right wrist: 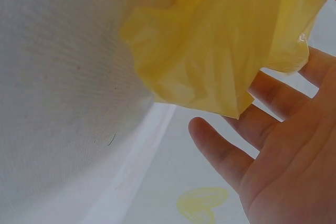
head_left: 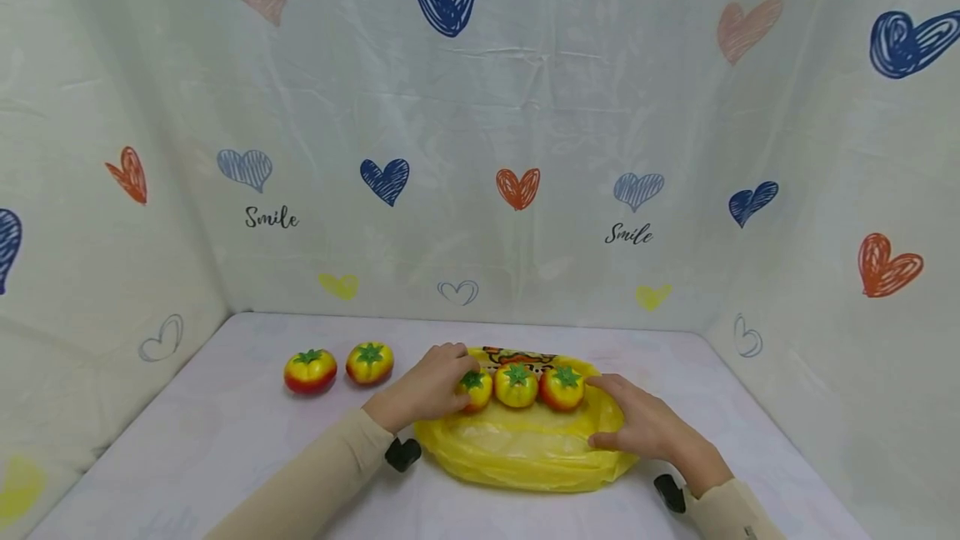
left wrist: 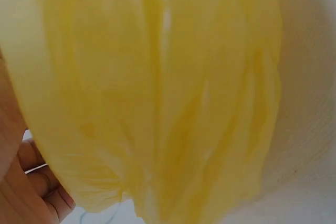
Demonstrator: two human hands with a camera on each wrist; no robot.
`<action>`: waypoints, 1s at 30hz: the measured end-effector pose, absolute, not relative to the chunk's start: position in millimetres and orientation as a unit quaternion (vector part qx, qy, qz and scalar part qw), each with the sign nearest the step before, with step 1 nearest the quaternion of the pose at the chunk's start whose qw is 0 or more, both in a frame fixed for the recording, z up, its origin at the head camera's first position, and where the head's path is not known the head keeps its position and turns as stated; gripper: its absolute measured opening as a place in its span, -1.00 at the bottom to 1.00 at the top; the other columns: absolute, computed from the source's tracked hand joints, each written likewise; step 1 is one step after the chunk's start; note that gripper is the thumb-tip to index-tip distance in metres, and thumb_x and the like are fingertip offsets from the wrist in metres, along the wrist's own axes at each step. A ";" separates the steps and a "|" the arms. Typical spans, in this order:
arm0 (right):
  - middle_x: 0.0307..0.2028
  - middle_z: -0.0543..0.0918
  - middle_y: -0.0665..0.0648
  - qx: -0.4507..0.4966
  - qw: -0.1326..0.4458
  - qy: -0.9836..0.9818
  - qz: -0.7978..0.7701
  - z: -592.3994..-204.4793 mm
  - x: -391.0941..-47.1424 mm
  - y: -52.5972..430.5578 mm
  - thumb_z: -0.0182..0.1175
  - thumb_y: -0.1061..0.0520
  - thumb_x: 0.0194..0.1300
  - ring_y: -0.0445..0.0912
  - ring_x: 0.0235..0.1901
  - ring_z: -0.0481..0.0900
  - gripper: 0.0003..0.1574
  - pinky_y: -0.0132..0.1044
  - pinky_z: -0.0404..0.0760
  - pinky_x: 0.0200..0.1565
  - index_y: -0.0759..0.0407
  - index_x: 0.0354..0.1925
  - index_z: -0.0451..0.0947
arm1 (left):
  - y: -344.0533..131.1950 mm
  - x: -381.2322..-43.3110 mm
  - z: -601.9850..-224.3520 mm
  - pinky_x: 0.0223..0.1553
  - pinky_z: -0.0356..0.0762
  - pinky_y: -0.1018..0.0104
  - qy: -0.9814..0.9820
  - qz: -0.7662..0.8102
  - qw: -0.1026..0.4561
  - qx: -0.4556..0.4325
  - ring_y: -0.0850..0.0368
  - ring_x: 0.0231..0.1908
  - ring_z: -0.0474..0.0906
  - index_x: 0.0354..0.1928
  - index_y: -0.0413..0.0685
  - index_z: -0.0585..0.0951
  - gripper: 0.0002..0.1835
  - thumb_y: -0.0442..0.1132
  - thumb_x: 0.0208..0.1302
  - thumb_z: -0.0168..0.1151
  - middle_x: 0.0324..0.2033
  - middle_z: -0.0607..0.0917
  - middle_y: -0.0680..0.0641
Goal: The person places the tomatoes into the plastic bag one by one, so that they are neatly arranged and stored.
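Note:
A crumpled yellow plastic bag (head_left: pixel 517 457) lies on the table, with a row of three yellow-and-red tomatoes along its far part. The middle tomato (head_left: pixel 515 386) and the right tomato (head_left: pixel 562 390) show whole, each with a green leafy cap. My left hand (head_left: pixel 431 386) grips the left tomato (head_left: pixel 477 390), thumb in front and fingers behind, covering its left side. At the bag's right end, my right hand (head_left: pixel 648 423) spreads its fingers, index fingertip close beside the right tomato. The right wrist view shows those fingers (right wrist: pixel 278 95) nearly straight against the yellow plastic.
Two more tomatoes stand on the table to the left, one tomato (head_left: pixel 310 372) slightly nearer than the other tomato (head_left: pixel 370 363). A colourful printed patch (head_left: pixel 525 359) shows behind the row. A white curtain (head_left: pixel 480 107) with hearts surrounds the white table (head_left: pixel 225 440).

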State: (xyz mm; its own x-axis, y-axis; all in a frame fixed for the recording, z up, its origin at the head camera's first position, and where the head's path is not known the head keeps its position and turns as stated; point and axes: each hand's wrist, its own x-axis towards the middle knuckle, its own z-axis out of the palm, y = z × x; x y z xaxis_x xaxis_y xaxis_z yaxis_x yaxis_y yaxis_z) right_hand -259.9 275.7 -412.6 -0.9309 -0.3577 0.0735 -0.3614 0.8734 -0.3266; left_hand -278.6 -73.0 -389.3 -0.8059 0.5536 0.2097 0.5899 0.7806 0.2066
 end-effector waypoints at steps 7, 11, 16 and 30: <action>0.26 0.38 0.06 0.192 0.008 -0.966 0.170 -412.7 -258.9 275.6 0.43 -0.26 -0.08 0.08 0.21 0.38 -0.02 0.17 0.38 0.13 -0.06 0.28 0.35 | -71.6 -283.6 -390.7 0.02 0.36 0.19 -0.941 -0.116 0.078 -0.307 0.14 -0.18 0.35 -0.04 0.00 0.63 -0.66 -0.13 0.11 0.39 -0.20 0.50 0.07; 0.26 0.38 0.05 0.192 0.009 -0.967 0.170 -413.2 -259.6 275.7 0.44 -0.25 -0.08 0.07 0.21 0.38 -0.03 0.16 0.38 0.14 -0.07 0.28 0.35 | -70.9 -285.4 -391.1 -0.04 0.36 0.21 -0.939 -0.109 0.089 -0.314 0.14 -0.21 0.33 -0.06 -0.01 0.63 -0.67 -0.14 0.11 0.37 -0.22 0.49 0.05; 0.26 0.38 0.03 0.189 0.009 -0.967 0.171 -413.2 -259.4 275.7 0.44 -0.26 -0.09 0.06 0.21 0.38 -0.03 0.15 0.38 0.14 -0.09 0.28 0.35 | -70.4 -285.3 -389.5 -0.05 0.36 0.20 -0.937 -0.106 0.097 -0.317 0.13 -0.22 0.33 -0.06 -0.02 0.62 -0.68 -0.18 0.11 0.35 -0.23 0.47 0.05; 0.26 0.38 0.02 0.187 0.007 -0.967 0.172 -412.7 -258.6 276.0 0.44 -0.27 -0.09 0.06 0.20 0.39 -0.03 0.15 0.38 0.14 -0.10 0.28 0.35 | -68.8 -284.5 -390.4 -0.03 0.36 0.22 -0.936 -0.116 0.097 -0.319 0.15 -0.19 0.34 -0.05 -0.01 0.62 -0.68 -0.17 0.13 0.36 -0.20 0.47 0.06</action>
